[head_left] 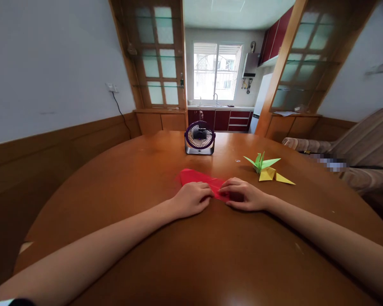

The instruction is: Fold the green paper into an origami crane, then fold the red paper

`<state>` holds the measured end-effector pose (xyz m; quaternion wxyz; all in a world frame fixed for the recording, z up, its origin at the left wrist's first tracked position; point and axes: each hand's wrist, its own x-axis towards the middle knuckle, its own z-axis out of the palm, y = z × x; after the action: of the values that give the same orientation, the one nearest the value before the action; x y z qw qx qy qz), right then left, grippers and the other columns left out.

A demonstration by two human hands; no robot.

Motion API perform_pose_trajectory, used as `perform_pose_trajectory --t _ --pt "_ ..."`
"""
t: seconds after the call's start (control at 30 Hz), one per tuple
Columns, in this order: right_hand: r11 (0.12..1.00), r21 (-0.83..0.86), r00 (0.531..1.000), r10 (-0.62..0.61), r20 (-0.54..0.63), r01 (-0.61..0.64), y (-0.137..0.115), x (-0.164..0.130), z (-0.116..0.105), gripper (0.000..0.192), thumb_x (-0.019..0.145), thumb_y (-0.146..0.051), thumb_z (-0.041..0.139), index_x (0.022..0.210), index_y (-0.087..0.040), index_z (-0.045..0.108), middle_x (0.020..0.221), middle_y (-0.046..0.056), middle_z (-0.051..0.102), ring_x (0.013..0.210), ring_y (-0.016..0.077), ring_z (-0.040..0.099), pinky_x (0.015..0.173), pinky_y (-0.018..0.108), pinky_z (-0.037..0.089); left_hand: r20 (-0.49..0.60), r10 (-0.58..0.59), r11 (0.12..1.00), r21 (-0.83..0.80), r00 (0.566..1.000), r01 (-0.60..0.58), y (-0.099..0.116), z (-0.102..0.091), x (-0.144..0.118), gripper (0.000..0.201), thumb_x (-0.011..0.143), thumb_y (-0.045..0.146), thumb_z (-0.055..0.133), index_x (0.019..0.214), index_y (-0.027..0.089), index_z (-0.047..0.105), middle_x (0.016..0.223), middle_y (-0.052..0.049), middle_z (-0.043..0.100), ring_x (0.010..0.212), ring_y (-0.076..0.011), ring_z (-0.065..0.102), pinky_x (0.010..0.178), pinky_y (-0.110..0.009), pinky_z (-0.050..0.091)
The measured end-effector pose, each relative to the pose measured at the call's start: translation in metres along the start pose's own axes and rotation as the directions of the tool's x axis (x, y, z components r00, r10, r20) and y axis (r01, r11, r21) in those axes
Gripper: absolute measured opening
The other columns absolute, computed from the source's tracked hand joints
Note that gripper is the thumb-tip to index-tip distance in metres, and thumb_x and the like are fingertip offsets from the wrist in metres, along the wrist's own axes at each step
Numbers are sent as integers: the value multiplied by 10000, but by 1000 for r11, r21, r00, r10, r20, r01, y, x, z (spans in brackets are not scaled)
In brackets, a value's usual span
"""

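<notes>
A folded sheet of red paper (193, 175) lies on the wooden table in front of me. My left hand (192, 198) is closed on its near edge, fingers curled down over it and partly hiding it. At the paper's right end, the fingertips of my right hand (245, 194) are bent onto it, with the thumb at the near corner and a gap inside the curved hand. Right of the paper stand a green paper crane (259, 163) and, touching or just in front of it, a yellow folded-paper piece (268, 174).
A small purple desk fan (200, 137) stands beyond the paper on the round brown table (140, 170). A striped armchair (367, 148) is at the right. Behind are wooden shelves (161, 63) and a kitchen with a window (215, 70).
</notes>
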<state>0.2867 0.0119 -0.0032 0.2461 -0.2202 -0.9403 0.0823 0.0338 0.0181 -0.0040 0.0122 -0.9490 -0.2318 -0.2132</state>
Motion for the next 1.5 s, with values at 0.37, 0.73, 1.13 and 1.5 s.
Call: perform_pose_trajectory --t 0.37,0.73,1.13,1.5 --pt "999 -19 1000 -27 -7 27 3 0 3 261 913 -277 570 1139 -174 651 1041 119 659 946 209 608 873 385 487 -55 281 907 342 958 -246 -9 11 -1 396 1013 365 353 877 172 670 750 -38 635 669 -147 596 594 -263 393" --pt "1000 21 1000 2 -25 -2 5 2 5 214 943 -274 535 1069 -193 688 1010 103 672 934 198 616 871 380 501 -54 368 875 358 928 -327 -6 10 1 411 1028 340 298 939 178 665 786 -43 629 669 -134 576 560 -253 399" --pt "937 333 994 110 17 -109 15 1 -1 208 844 -298 695 1024 -198 720 1057 90 684 993 186 627 921 382 494 -64 369 857 409 927 -313 -4 14 2 370 1011 215 333 805 155 634 682 -27 602 619 -135 563 509 -253 350" --pt "935 320 987 160 1 -152 17 0 1 209 824 -334 715 985 -202 737 1096 95 661 1039 200 616 946 402 488 -159 228 962 188 961 -197 -3 12 0 283 975 286 436 852 174 665 740 -17 652 660 -133 589 585 -249 411"
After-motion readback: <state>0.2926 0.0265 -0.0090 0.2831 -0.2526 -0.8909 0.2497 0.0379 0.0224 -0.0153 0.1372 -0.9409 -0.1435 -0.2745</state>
